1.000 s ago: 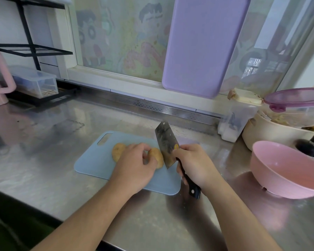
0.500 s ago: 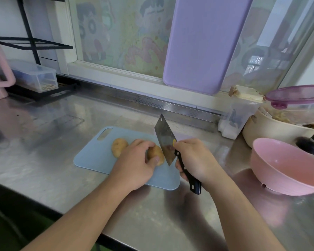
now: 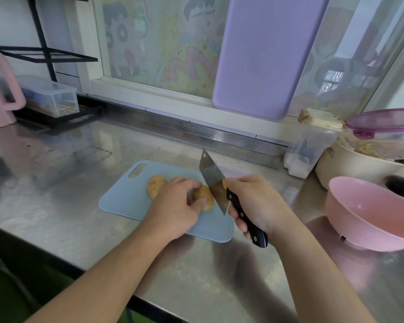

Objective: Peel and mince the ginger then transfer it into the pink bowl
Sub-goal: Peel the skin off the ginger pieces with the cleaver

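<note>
Two hands are engaged over the blue cutting board (image 3: 126,201). Right hand (image 3: 254,201): fingers wrapped around the black riveted handle of the cleaver (image 3: 211,178), thumb up near the blade heel by a small yellow sticker. Blade is held tilted, tip pointing up and away, lower edge set against the right end of the ginger (image 3: 203,198). Left hand (image 3: 175,206): fingers curled over the ginger, thumb pressed on its near side, so the piece is pinned to the board. One lobe of the ginger is seen left of the hand, another between hand and blade; the middle is hidden under the fingers. Skin looks tan and unpeeled where visible.

Board is laid on a steel counter (image 3: 56,224), handle slot at its far left corner. Pink bowl (image 3: 369,220) is placed on the counter to the right, well apart from the board; nothing can be made out inside it. Behind the bowl: a cream pot (image 3: 350,169) with a purple-lidded container (image 3: 383,129) stacked on it, and a clear lidded box (image 3: 310,145) just beside. A lilac board (image 3: 266,54) is propped against the window. Far left: a clear tub (image 3: 54,99) on a black rack and a pink jug (image 3: 0,89).
</note>
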A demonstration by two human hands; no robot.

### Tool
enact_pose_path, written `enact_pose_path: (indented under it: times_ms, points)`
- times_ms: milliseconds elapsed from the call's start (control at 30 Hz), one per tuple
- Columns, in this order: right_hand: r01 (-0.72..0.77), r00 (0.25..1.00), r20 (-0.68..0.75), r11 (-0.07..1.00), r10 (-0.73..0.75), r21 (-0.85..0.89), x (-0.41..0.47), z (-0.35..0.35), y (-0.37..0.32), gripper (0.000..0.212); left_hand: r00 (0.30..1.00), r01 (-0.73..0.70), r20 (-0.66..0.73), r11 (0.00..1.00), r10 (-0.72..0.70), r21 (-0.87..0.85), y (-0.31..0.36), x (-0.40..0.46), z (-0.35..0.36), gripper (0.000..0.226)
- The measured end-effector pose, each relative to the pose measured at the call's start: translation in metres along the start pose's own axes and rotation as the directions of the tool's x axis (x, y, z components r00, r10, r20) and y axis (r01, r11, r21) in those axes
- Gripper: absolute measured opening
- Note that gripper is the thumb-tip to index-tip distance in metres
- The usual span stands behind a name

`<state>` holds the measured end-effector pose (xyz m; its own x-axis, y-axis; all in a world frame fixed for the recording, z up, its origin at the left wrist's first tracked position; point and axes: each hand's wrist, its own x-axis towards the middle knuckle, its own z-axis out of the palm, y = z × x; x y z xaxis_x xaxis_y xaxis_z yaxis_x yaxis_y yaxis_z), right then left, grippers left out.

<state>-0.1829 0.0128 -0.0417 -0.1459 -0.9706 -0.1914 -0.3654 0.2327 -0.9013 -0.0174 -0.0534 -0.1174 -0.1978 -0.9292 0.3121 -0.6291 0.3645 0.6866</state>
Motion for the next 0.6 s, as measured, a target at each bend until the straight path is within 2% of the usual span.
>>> enact_pose_path:
  times_ms: [167,433,600]
  points:
    - [-0.007,1.000,0.010,0.998,0.007,0.056,-0.005,-0.002,-0.004,0.030,1.000,-0.010,0.006,1.000,0.010,0.017,0.000,-0.001,0.001,0.039]
    - [-0.008,0.999,-0.054,0.998,0.005,-0.060,-0.010,-0.007,-0.011,0.025,1.000,0.000,-0.010,1.000,0.000,0.019,0.001,0.000,0.001,0.039]
    - [0.011,0.998,-0.061,0.992,-0.018,-0.124,-0.014,-0.005,-0.014,0.032,1.000,0.003,-0.008,1.000,-0.003,0.018,0.003,-0.002,-0.001,0.040]
